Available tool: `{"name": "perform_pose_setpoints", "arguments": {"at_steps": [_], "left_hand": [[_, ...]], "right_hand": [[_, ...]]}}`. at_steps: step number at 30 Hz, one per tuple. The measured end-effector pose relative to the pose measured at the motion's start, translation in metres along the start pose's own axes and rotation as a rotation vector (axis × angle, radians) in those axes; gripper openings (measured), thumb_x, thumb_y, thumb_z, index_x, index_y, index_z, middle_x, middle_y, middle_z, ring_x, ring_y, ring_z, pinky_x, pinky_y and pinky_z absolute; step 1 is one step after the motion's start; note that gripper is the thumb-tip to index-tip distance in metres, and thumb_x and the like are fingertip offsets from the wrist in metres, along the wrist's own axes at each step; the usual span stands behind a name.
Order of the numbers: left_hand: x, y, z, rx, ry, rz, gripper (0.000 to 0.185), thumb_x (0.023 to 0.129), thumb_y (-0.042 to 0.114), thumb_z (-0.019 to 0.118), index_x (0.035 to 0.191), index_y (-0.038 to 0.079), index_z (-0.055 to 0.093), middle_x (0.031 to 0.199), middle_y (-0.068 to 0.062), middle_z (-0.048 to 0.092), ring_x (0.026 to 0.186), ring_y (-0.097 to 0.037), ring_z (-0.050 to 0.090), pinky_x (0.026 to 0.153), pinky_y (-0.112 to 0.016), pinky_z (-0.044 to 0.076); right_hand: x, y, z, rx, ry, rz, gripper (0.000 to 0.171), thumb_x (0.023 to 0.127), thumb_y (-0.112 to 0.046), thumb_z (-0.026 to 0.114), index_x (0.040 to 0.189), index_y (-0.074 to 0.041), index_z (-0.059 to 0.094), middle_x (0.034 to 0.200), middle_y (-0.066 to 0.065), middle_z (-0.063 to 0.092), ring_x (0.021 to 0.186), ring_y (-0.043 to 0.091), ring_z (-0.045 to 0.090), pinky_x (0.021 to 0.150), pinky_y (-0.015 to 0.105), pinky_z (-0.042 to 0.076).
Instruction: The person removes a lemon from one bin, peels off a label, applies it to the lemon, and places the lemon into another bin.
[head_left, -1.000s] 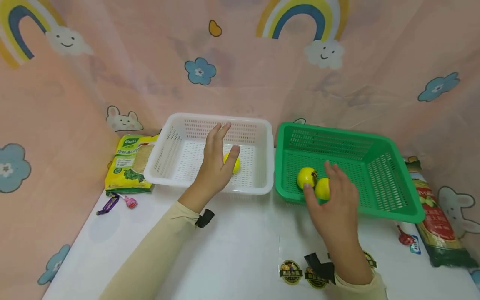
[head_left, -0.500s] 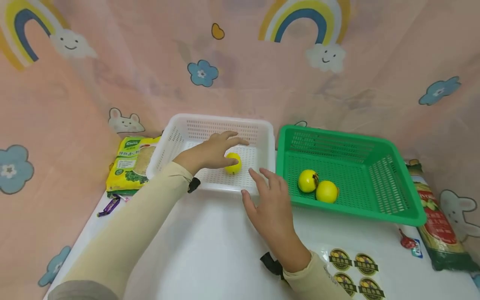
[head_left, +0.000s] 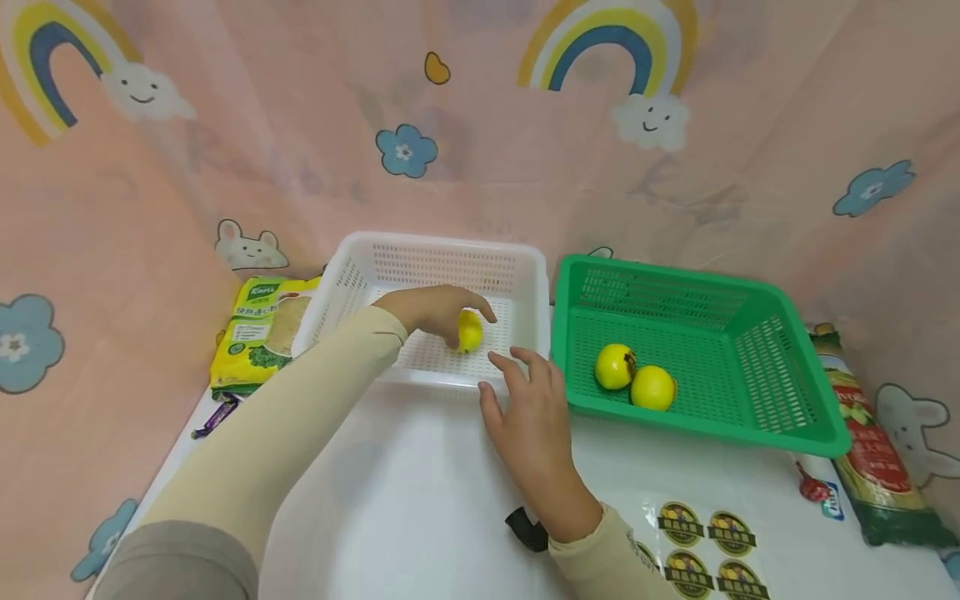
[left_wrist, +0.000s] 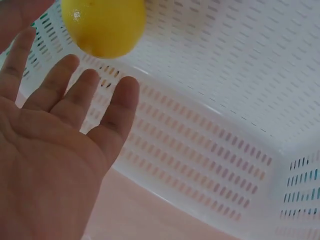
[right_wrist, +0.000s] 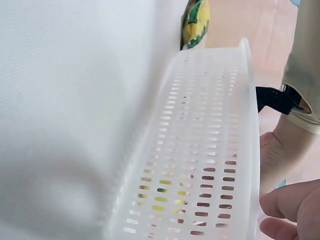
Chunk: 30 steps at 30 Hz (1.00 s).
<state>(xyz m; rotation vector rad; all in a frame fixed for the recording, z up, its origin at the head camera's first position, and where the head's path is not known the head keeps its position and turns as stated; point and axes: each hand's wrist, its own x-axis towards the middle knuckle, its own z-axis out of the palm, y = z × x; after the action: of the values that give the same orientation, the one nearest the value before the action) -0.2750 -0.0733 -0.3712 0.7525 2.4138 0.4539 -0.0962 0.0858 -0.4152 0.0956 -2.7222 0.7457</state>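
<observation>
A yellow lemon (head_left: 470, 332) lies in the white basket (head_left: 450, 377). My left hand (head_left: 438, 310) reaches down into that basket beside the lemon, thumb and fingers spread about it. In the left wrist view the fingers are loosely bent, and a gap shows between the fingertips and the lemon (left_wrist: 105, 25). My right hand (head_left: 534, 433) is at the white basket's front right corner, fingers slightly bent and holding nothing. Its fingertips (right_wrist: 277, 200) are close to the basket rim; whether they touch it I cannot tell. Two more lemons (head_left: 634, 379) lie in the green basket (head_left: 705, 425).
To the left are a yellow Knorr bag (head_left: 258, 333) and a purple-wrapped candy (head_left: 215, 415). On the right lie a red lollipop (head_left: 812, 487) and a green-and-red packet (head_left: 877, 442). A sheet of round stickers (head_left: 705, 546) lies in front. A patterned curtain (head_left: 480, 150) hangs behind.
My right hand has moved left from over the green basket to the white basket's corner. The left hand has turned and lowered to the lemon, which now looks slightly tilted.
</observation>
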Motion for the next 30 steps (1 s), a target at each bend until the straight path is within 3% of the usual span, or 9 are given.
{"name": "perform_pose_setpoints", "arguments": {"at_steps": [4, 9, 13, 18, 23, 30], "left_hand": [[0.001, 0.001, 0.004, 0.059, 0.001, -0.029, 0.070, 0.087, -0.004, 0.076, 0.148, 0.029, 0.063, 0.154, -0.003, 0.054, 0.135, -0.025, 0.051, 0.112, -0.050, 0.044], [0.000, -0.004, 0.005, 0.130, 0.035, -0.086, 0.070, 0.091, 0.011, 0.081, 0.153, 0.031, 0.056, 0.154, -0.009, 0.050, 0.136, -0.031, 0.051, 0.108, -0.057, 0.046], [0.004, -0.013, 0.006, 0.047, 0.057, -0.030, 0.071, 0.091, 0.011, 0.082, 0.154, 0.030, 0.055, 0.157, -0.009, 0.048, 0.142, -0.031, 0.046, 0.112, -0.055, 0.043], [0.011, -0.022, 0.013, -0.047, 0.019, 0.050, 0.058, 0.094, 0.014, 0.080, 0.149, 0.024, 0.062, 0.148, -0.004, 0.058, 0.133, -0.026, 0.052, 0.114, -0.047, 0.041], [0.014, -0.025, 0.019, -0.064, 0.000, 0.039, 0.054, 0.095, 0.015, 0.078, 0.146, 0.024, 0.063, 0.146, -0.004, 0.056, 0.125, -0.025, 0.051, 0.108, -0.045, 0.042], [0.016, -0.024, 0.022, -0.075, 0.013, 0.023, 0.049, 0.096, 0.024, 0.078, 0.143, 0.023, 0.065, 0.145, -0.007, 0.054, 0.126, -0.026, 0.049, 0.108, -0.046, 0.043]], "right_hand": [[0.000, 0.000, -0.002, 0.008, -0.008, 0.019, 0.039, 0.097, -0.022, 0.079, 0.134, -0.011, 0.073, 0.145, 0.014, 0.057, 0.135, 0.038, 0.046, 0.109, 0.055, 0.048], [0.000, -0.001, -0.003, 0.003, -0.010, 0.028, 0.038, 0.096, -0.022, 0.081, 0.132, -0.012, 0.074, 0.144, 0.014, 0.058, 0.135, 0.038, 0.047, 0.107, 0.055, 0.050], [0.000, 0.000, -0.004, 0.003, 0.001, 0.011, 0.035, 0.095, -0.022, 0.082, 0.129, -0.014, 0.077, 0.142, 0.014, 0.059, 0.134, 0.039, 0.048, 0.104, 0.055, 0.052], [0.000, 0.001, -0.004, 0.011, 0.032, -0.031, 0.021, 0.093, -0.020, 0.085, 0.114, -0.014, 0.082, 0.127, 0.013, 0.065, 0.125, 0.038, 0.054, 0.098, 0.051, 0.056], [-0.002, 0.000, -0.005, 0.013, 0.041, -0.047, 0.012, 0.093, -0.020, 0.085, 0.102, -0.012, 0.083, 0.105, 0.009, 0.067, 0.109, 0.035, 0.058, 0.086, 0.045, 0.056], [0.000, 0.000, -0.006, -0.025, 0.028, -0.034, 0.013, 0.093, -0.023, 0.085, 0.100, -0.012, 0.083, 0.102, 0.008, 0.067, 0.106, 0.033, 0.058, 0.084, 0.044, 0.056]]}}
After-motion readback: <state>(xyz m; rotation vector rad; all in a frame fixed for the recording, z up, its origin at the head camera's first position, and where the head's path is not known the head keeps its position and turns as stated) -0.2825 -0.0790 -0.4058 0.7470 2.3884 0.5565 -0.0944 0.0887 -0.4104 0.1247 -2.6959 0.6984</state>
